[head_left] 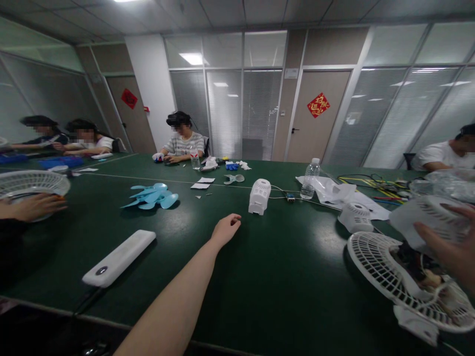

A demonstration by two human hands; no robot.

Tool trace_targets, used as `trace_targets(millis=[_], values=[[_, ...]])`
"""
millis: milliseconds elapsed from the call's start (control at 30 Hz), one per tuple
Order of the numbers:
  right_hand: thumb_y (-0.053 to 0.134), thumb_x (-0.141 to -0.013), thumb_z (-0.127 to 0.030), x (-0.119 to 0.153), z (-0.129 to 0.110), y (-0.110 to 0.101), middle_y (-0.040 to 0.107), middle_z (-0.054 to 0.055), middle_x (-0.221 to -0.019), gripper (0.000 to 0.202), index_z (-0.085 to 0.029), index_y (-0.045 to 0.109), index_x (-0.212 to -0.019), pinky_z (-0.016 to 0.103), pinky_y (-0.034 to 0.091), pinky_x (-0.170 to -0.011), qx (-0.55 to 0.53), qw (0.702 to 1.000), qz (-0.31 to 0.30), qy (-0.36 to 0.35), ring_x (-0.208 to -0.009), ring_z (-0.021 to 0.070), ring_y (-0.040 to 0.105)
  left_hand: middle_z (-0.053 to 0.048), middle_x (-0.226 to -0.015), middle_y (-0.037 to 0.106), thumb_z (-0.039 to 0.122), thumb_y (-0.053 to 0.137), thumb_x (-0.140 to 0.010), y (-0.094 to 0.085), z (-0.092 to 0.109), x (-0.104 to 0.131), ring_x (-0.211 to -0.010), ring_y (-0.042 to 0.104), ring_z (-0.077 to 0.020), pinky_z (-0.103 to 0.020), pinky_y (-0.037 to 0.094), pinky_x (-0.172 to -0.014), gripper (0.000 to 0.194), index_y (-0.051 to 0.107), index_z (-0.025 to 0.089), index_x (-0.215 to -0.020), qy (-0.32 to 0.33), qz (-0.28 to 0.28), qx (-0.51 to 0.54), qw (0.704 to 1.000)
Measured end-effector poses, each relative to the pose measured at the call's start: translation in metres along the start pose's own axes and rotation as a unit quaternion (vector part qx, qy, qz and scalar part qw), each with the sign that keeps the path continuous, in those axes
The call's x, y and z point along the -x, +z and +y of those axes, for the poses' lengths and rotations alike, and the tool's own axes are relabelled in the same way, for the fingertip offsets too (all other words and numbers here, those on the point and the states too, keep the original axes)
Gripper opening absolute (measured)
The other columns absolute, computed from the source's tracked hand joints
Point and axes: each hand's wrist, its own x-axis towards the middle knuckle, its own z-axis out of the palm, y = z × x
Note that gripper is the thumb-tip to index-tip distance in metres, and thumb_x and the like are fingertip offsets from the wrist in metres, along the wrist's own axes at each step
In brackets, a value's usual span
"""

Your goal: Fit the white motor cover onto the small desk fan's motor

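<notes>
My left hand (224, 231) reaches over the middle of the green table (282, 277), palm down, with loosely bent fingers and nothing visible in them. Just beyond it, apart from the fingertips, stands a white vented plastic housing (260, 197). At the right edge my right hand (451, 242), partly cut off and blurred, grips another white vented housing (411, 217). Below that lies a white fan grille (374, 267) with dark motor parts and wires on it. A third white housing (356, 217) rests behind the grille.
Blue fan blades (152, 196) and a white power bank (120, 257) with a cable lie to the left. A water bottle (310, 179) stands behind. A co-worker's hand (37, 206) rests at a fan grille (55, 183), far left. Others sit across the table.
</notes>
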Motion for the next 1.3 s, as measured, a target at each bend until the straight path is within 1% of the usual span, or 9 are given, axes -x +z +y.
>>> trace_targets(millis=[67,167,367,533,733,967,1100,1200,1300], values=[[0.042,-0.082,-0.062,-0.016,-0.018,0.009,0.043,0.02,-0.134,0.071,-0.016,0.042,-0.135,0.043,0.034,-0.107,-0.03,0.999,-0.003,-0.027,-0.135,0.0316,0.033,-0.001,-0.105,0.07,0.032,0.053,-0.087,0.0,0.002,0.001,-0.1,0.064,-0.0188,-0.032,0.047,-0.093,0.027,0.062,0.027,-0.112,-0.004,-0.002,-0.004,1.0],[0.05,-0.08,-0.056,-0.039,-0.034,0.027,0.041,0.02,-0.135,0.068,-0.015,0.04,-0.133,0.04,0.038,-0.102,-0.018,0.997,-0.043,-0.059,-0.135,0.031,0.032,-0.001,-0.106,0.07,0.032,0.052,-0.087,-0.001,0.005,0.001,-0.1,0.064,-0.0184,-0.031,0.048,-0.092,0.028,0.061,0.027,-0.114,-0.011,-0.004,-0.008,1.0],[0.055,-0.083,-0.046,-0.071,-0.052,0.062,0.04,0.02,-0.133,0.059,-0.013,0.04,-0.129,0.033,0.039,-0.095,0.03,0.986,-0.133,-0.093,-0.118,0.029,0.048,-0.001,-0.106,0.07,0.031,0.053,-0.087,-0.004,0.008,0.002,-0.1,0.064,-0.0181,-0.03,0.048,-0.09,0.028,0.061,0.027,-0.114,-0.017,-0.009,-0.012,1.0],[0.053,-0.086,-0.046,-0.086,-0.048,0.101,0.044,0.022,-0.127,0.057,-0.008,0.044,-0.127,0.029,0.033,-0.093,0.015,0.979,-0.204,-0.013,-0.124,0.0257,0.04,0.0,-0.106,0.07,0.032,0.052,-0.088,-0.005,0.008,0.002,-0.1,0.064,-0.0178,-0.029,0.048,-0.09,0.028,0.061,0.028,-0.114,-0.013,-0.009,-0.014,1.0],[0.057,-0.084,-0.042,-0.095,-0.03,0.139,0.05,0.02,-0.12,0.052,-0.006,0.051,-0.121,0.029,0.033,-0.086,0.023,0.961,-0.271,0.04,-0.117,0.0238,0.045,0.0,-0.105,0.071,0.032,0.052,-0.088,-0.004,0.005,-0.001,-0.097,0.065,-0.0174,-0.029,0.047,-0.09,0.027,0.061,0.028,-0.113,-0.013,-0.009,-0.02,1.0],[0.056,-0.084,-0.045,-0.089,-0.016,0.152,0.05,0.029,-0.116,0.065,0.005,0.046,-0.124,0.031,0.035,-0.078,0.06,0.936,-0.336,0.086,-0.11,0.027,0.051,0.0,-0.104,0.07,0.033,0.054,-0.087,-0.004,0.004,-0.002,-0.096,0.065,-0.0174,-0.03,0.047,-0.091,0.027,0.062,0.029,-0.113,-0.011,-0.003,-0.02,1.0],[0.053,-0.087,-0.042,-0.087,-0.012,0.153,0.056,0.03,-0.111,0.062,0.006,0.045,-0.124,0.033,0.037,-0.074,0.082,0.915,-0.38,0.107,-0.102,0.0297,0.058,0.0,-0.105,0.07,0.033,0.054,-0.088,-0.003,0.003,-0.001,-0.098,0.065,-0.0178,-0.03,0.047,-0.092,0.027,0.062,0.029,-0.113,-0.014,-0.007,-0.019,1.0],[0.052,-0.087,-0.037,-0.088,-0.016,0.151,0.057,0.031,-0.112,0.055,0.006,0.051,-0.121,0.034,0.039,-0.077,0.086,0.907,-0.404,0.089,-0.103,0.0314,0.059,-0.001,-0.106,0.07,0.033,0.053,-0.088,-0.004,0.004,-0.001,-0.098,0.065,-0.0179,-0.029,0.047,-0.091,0.028,0.061,0.028,-0.113,-0.016,-0.011,-0.018,1.0],[0.051,-0.087,-0.037,-0.091,-0.028,0.137,0.052,0.032,-0.122,0.054,0.006,0.052,-0.12,0.034,0.038,-0.087,0.083,0.915,-0.392,0.046,-0.116,0.0337,0.052,-0.002,-0.107,0.07,0.033,0.053,-0.088,-0.005,0.006,0.001,-0.098,0.064,-0.0181,-0.029,0.047,-0.091,0.029,0.061,0.027,-0.115,-0.018,-0.015,-0.018,1.0]])
